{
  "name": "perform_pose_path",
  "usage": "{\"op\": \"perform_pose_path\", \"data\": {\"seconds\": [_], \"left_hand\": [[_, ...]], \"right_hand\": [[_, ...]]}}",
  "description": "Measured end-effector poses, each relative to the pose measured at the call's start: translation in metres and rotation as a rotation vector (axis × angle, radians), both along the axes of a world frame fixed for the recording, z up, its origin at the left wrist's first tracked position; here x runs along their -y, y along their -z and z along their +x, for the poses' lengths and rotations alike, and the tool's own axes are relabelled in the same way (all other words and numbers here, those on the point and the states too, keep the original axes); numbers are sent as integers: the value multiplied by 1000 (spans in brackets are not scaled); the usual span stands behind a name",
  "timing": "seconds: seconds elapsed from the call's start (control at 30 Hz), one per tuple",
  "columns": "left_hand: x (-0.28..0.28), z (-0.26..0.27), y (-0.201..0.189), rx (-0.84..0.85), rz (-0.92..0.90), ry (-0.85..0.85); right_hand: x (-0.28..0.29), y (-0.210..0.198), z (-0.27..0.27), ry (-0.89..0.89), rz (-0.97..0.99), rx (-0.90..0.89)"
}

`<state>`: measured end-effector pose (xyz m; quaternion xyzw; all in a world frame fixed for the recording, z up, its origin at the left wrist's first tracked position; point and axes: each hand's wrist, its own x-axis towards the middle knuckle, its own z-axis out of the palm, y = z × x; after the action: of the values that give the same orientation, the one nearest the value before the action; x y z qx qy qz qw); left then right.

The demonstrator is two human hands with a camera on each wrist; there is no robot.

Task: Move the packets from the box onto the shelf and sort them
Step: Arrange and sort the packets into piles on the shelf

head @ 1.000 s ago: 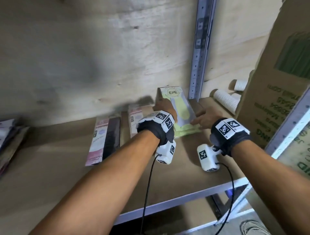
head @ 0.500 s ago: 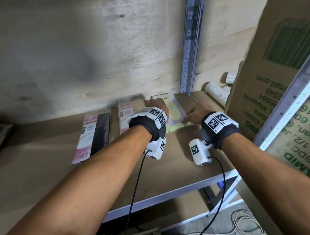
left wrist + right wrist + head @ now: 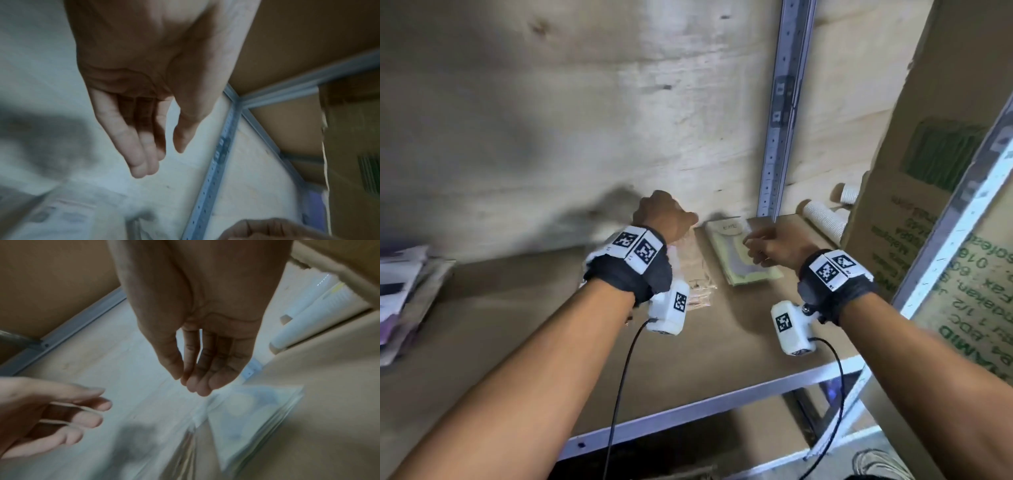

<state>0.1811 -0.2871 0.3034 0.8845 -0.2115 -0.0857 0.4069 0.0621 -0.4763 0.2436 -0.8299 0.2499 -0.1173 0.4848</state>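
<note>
A stack of light green packets [image 3: 739, 260] lies flat on the shelf board [image 3: 722, 346] near the back upright; in the right wrist view the same green stack [image 3: 257, 415] is blurred. To its left lies a stack of pale pink packets [image 3: 697, 270], partly hidden by my left wrist. My left hand [image 3: 666, 216] hovers above the pink stack, and in its wrist view the left hand [image 3: 162, 160] is empty with relaxed fingers. My right hand [image 3: 765, 248] floats just over the green stack; up close the right hand [image 3: 185, 382] holds nothing, its fingers loosely bent.
A tall cardboard box [image 3: 928, 205] stands at the right end of the shelf, with white ribbed rolls [image 3: 823, 221] behind it. A loose pile of packets [image 3: 400, 291] lies at the far left. A perforated metal upright [image 3: 780, 109] runs up the back wall.
Both hands have come off the green packets and lifted. The left hand has moved up and to the left. The black and pink packet is now out of sight behind my left arm.
</note>
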Motion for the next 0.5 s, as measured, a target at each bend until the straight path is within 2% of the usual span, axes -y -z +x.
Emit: {"op": "perform_pose_path", "data": {"seconds": [0.1, 0.2, 0.33, 0.5], "left_hand": [[-73, 0, 8, -45, -196, -97], [-149, -1, 27, -107, -319, -177], [-234, -1, 45, -143, -414, -300], [-303, 2, 54, -178, -409, -380]], "right_hand": [[-43, -7, 4, -92, 71, 33], [-95, -9, 14, -188, 132, 47], [-169, -10, 39, -320, 128, 21], [-250, -7, 79, -413, 141, -68]]}}
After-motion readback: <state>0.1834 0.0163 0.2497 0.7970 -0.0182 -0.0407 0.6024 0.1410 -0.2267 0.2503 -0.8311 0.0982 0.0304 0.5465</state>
